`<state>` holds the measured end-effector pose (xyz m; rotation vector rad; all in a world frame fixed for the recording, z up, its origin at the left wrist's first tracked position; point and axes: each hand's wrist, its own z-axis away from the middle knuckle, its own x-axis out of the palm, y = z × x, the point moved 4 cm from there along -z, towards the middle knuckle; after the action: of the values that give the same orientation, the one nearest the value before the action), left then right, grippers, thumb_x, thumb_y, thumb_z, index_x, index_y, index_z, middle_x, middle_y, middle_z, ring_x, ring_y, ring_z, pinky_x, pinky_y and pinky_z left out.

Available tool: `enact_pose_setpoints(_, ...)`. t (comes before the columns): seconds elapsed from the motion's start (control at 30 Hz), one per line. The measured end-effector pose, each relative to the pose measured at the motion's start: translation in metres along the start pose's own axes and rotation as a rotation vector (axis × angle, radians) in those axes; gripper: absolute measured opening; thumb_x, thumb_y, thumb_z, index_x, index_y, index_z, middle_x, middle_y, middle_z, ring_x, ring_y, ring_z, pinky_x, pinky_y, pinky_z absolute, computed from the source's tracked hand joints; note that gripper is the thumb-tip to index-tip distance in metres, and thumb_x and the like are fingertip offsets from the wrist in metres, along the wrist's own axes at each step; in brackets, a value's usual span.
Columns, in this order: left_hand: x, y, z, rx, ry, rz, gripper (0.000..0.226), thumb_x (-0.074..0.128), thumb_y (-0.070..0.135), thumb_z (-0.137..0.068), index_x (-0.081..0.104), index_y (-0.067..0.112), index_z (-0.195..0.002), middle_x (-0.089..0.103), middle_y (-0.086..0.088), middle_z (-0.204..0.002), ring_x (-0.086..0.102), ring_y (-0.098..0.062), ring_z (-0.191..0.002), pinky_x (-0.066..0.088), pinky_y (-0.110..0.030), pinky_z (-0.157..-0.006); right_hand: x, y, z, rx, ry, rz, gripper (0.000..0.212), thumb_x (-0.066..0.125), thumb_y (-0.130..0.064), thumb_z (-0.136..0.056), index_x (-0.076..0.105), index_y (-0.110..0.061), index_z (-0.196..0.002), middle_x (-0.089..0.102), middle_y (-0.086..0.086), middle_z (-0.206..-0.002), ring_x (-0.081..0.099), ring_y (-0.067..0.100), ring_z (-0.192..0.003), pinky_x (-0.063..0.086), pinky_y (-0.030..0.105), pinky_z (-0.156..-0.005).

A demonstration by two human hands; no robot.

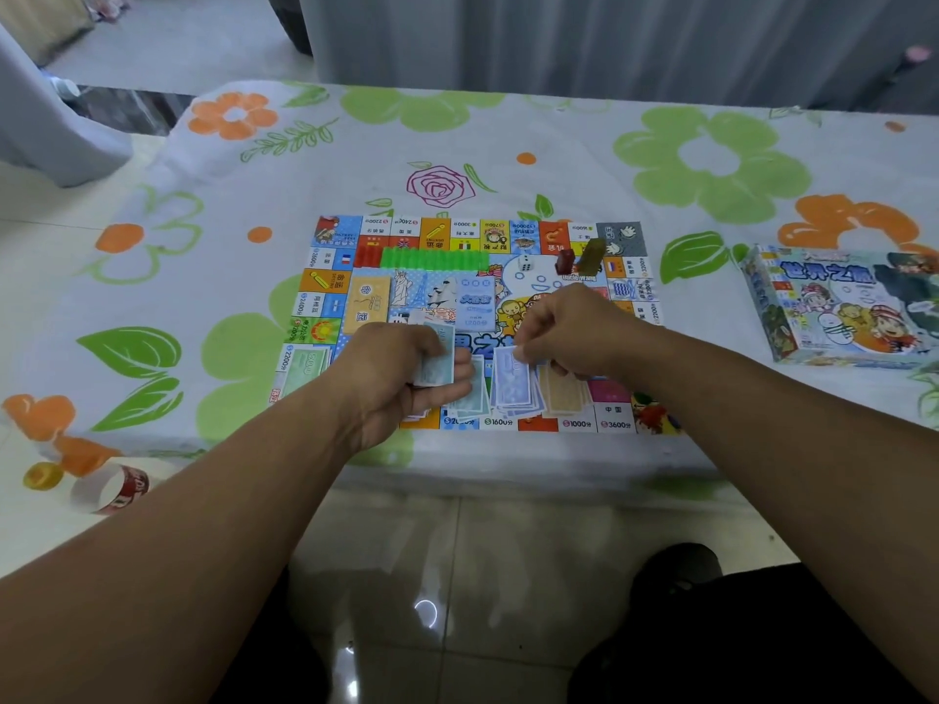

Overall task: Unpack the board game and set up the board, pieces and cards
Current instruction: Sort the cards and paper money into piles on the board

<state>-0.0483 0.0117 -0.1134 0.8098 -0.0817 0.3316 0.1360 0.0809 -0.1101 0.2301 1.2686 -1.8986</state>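
**Sorting play money on the board**

Grey floral-print cloth w/ green and orange flowers covers the counter; grey curtain hangs behind it, pale tiled floor below. Colourful rectangular game board lies flat on the cloth, near the front edge.

Left hand is over the board's near-left part, fingers and thumb curled round a thin stack of teal paper notes. Right hand is beside it, fingers curled, pinching the far edge of a blue-violet paper note atop the blue-violet pile.

Along the board's near edge, L to R: teal pile, the blue-violet pile, tan pile, all just beside each other. Green "500" notes sit at the board's left edge.

Far side of the board: row of green plastic houses, red plastic houses touching its left end. White die is to the right, then a dark red pawn and a yellow-green pawn, both upright. Yellow card deck and light blue card deck lie mid-board.

Cartoon-printed game box sits on the counter, well apart to the right. White-and-red paper band hangs curled at the front left edge
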Motion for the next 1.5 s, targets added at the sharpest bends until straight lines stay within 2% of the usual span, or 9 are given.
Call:
enact_pose_setpoints(0.27,0.0,0.001,0.004,0.006,-0.022,-0.003,0.021,0.044,-0.01,-0.095,0.057,-0.009,-0.112,0.072,-0.026,-0.104,0.075,-0.033,-0.091,0.064,-0.038,-0.065,0.001,-0.001,-0.006,-0.023,0.062,0.056,0.01,0.08,-0.006,-0.082,0.074,-0.006,-0.089,0.07,0.006,-0.084,0.066,0.019,-0.08,0.054,0.03,-0.067)
enact_pose_setpoints(0.43,-0.003,0.0,0.004,0.004,-0.038,0.011,0.027,0.052,-0.013,-0.093,0.058,-0.007,-0.119,0.071,-0.025,-0.11,0.074,-0.035,-0.093,0.063,-0.038,-0.065,0.009,-0.019,0.002,-0.104,0.005,-0.07,0.014,0.073,-0.015,-0.091,0.071,-0.002,-0.098,0.059,0.001,-0.066,0.048,0.01,-0.051,0.038,0.019,-0.041)
enact_pose_setpoints(0.6,-0.007,0.0,0.007,0.022,-0.049,-0.038,0.029,0.061,-0.011,-0.09,0.063,-0.004,-0.118,0.071,-0.019,-0.116,0.072,-0.033,-0.1,0.061,-0.033,-0.065,0.023,-0.038,0.004,-0.163,-0.047,-0.141,0.021,0.072,-0.027,-0.092,0.069,-0.007,-0.1,0.069,0.007,-0.082,0.055,0.013,-0.053,0.041,0.027,-0.048)
enact_pose_setpoints(0.83,-0.024,0.004,0.007,0.052,0.014,-0.018,0.02,0.056,-0.006,-0.094,0.063,-0.004,-0.113,0.076,-0.018,-0.098,0.076,-0.029,-0.087,0.063,-0.038,-0.066,0.024,-0.041,-0.005,-0.12,0.031,-0.13,0.01,0.073,-0.012,-0.09,0.071,-0.003,-0.095,0.064,0.007,-0.07,0.055,0.013,-0.051,0.04,0.024,-0.046)
enact_pose_setpoints(1.07,-0.039,0.009,0.011,0.056,0.053,0.039,0.025,0.042,-0.003,-0.097,0.056,-0.004,-0.118,0.074,-0.022,-0.104,0.075,-0.032,-0.094,0.063,-0.042,-0.073,0.034,-0.03,-0.008,-0.036,-0.053,-0.014,0.011,0.074,-0.008,-0.089,0.071,0.001,-0.094,0.062,0.006,-0.063,0.052,0.016,-0.052,0.041,0.021,-0.041)
enact_pose_setpoints(1.27,-0.035,0.006,0.011,0.049,0.029,0.016,0.028,0.041,-0.009,-0.096,0.056,-0.008,-0.12,0.072,-0.026,-0.106,0.074,-0.034,-0.094,0.064,-0.042,-0.071,0.032,-0.03,-0.01,-0.113,0.049,0.051,0.009,0.079,-0.009,-0.084,0.072,-0.007,-0.088,0.071,0.011,-0.086,0.069,0.03,-0.084,0.058,0.043,-0.072)
enact_pose_setpoints(1.33,-0.033,0.006,0.01,0.054,0.009,-0.002,0.027,0.045,-0.011,-0.096,0.057,-0.006,-0.119,0.073,-0.025,-0.103,0.075,-0.033,-0.092,0.063,-0.04,-0.067,0.031,-0.032,-0.008,-0.143,0.043,0.016,0.008,0.077,-0.01,-0.086,0.071,-0.005,-0.09,0.069,0.009,-0.083,0.066,0.024,-0.076,0.055,0.041,-0.067)
enact_pose_setpoints(1.43,-0.027,0.005,0.009,0.06,-0.015,-0.026,0.026,0.054,-0.011,-0.094,0.062,-0.003,-0.117,0.074,-0.02,-0.106,0.075,-0.031,-0.091,0.062,-0.035,-0.064,0.03,-0.038,-0.001,-0.161,-0.003,-0.063,0.018,0.072,-0.021,-0.092,0.07,-0.003,-0.093,0.064,0.006,-0.073,0.054,0.013,-0.057,0.044,0.026,-0.05)
enact_pose_setpoints(1.5,-0.022,0.004,0.008,0.061,-0.03,-0.042,0.025,0.059,-0.009,-0.092,0.065,-0.002,-0.115,0.074,-0.018,-0.108,0.075,-0.03,-0.094,0.062,-0.034,-0.064,0.031,-0.041,0.003,-0.168,-0.047,-0.137,0.025,0.071,-0.029,-0.093,0.07,-0.004,-0.094,0.068,0.009,-0.077,0.052,0.012,-0.051,0.04,0.026,-0.046)
